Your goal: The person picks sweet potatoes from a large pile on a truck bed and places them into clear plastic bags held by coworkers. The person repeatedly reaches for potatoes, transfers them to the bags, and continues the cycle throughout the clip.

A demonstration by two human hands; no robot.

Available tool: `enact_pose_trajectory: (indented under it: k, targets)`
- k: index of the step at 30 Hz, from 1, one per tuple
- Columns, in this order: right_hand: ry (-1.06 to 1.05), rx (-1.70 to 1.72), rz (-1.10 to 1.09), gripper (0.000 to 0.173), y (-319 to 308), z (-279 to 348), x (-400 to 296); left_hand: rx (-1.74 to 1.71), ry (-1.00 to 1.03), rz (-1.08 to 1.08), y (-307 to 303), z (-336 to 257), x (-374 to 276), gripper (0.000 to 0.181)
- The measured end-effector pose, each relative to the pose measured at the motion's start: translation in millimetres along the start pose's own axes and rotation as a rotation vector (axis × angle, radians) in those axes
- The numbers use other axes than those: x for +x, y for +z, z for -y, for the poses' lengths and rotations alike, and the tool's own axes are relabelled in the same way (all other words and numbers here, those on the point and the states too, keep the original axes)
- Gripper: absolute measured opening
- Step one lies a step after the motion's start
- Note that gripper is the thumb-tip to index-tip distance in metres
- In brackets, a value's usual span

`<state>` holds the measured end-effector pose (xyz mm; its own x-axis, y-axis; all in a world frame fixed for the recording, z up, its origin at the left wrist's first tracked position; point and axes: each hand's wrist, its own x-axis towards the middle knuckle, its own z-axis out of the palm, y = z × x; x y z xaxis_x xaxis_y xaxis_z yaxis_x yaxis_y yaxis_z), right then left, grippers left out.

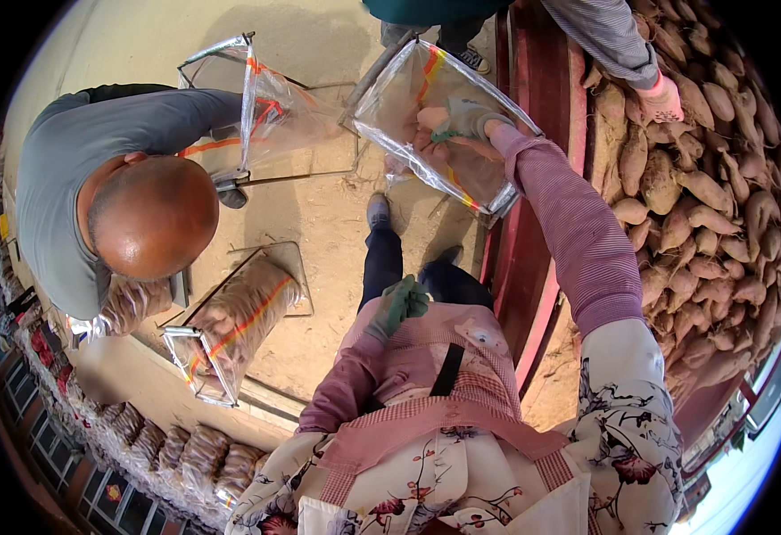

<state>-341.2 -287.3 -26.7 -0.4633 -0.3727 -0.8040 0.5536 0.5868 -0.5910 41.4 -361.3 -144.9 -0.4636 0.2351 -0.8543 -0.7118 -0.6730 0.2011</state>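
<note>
My right hand (472, 119), in a grey and green work glove, reaches into the mouth of a clear plastic bag (409, 144). Its fingers are closed on a sweet potato (432, 118), which sticks out past the glove. Silver tape covers the square metal frame (424, 170) spreading the bag's mouth. More sweet potatoes (480, 146) show inside, partly hidden by the hand and plastic. In front of my apron, my left hand (400, 306) wears a green glove; its fingers are curled together with nothing visible in them.
Sweet potatoes (705, 194) are heaped right of a red metal side rail (541, 87). A pink-gloved co-worker's hand (660, 99) touches the heap. Another person (143, 207) bends over a second framed bag (276, 120) at left. A filled bag (243, 311) lies in its frame; several packed bags (203, 451) line the lower left.
</note>
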Motion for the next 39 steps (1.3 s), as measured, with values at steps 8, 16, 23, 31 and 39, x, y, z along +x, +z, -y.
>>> enact_pose_trajectory:
  k: [8,16,23,31,39]
  targets:
    - [0.057,-0.076,-0.037,0.046,9.9,-126.0,256.6,-0.481,0.068,0.105,-73.1,-1.8,-3.5,0.054]
    - [-0.194,-0.493,-0.167,0.044,26.2,-145.2,272.1,-0.428,0.041,0.145,-76.0,-17.2,4.1,0.052]
    - [-0.61,-0.505,-0.303,0.044,59.2,-89.1,57.3,-0.272,-0.098,0.157,-51.9,3.5,24.7,0.038]
    - [-0.75,-0.327,-0.86,0.039,6.0,-204.6,-220.8,0.731,0.144,-0.004,69.0,-27.8,15.5,0.022]
    - [-0.367,-0.419,-1.938,0.035,-134.3,-304.6,-498.3,0.837,0.177,0.359,217.2,-28.5,22.5,0.011]
